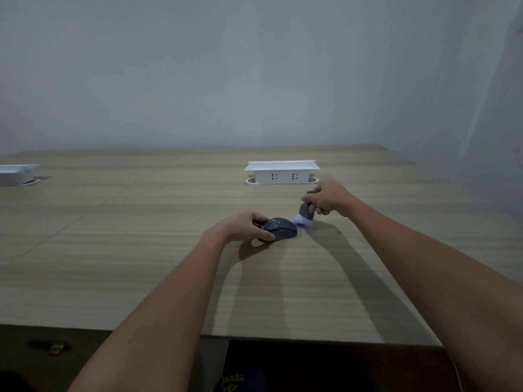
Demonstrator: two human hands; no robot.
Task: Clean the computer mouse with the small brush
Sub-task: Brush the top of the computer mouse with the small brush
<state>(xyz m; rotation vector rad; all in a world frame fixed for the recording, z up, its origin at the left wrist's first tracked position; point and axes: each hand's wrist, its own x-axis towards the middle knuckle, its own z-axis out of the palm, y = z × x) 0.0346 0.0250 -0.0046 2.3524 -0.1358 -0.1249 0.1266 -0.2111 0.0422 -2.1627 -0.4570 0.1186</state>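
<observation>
A dark grey computer mouse (281,229) lies on the wooden table (141,264), a little right of the middle. My left hand (242,226) grips its left end, thumb on the near side and fingers over the far side. My right hand (327,197) holds a small brush (304,215) by its dark grey handle. The brush points down and to the left. Its pale bristles sit at the mouse's right end, touching or almost touching it.
A raised white socket box (281,174) stands on the table just behind my right hand. A second white box (17,174) sits at the far left edge. The near table edge runs across the bottom, with dark floor below it.
</observation>
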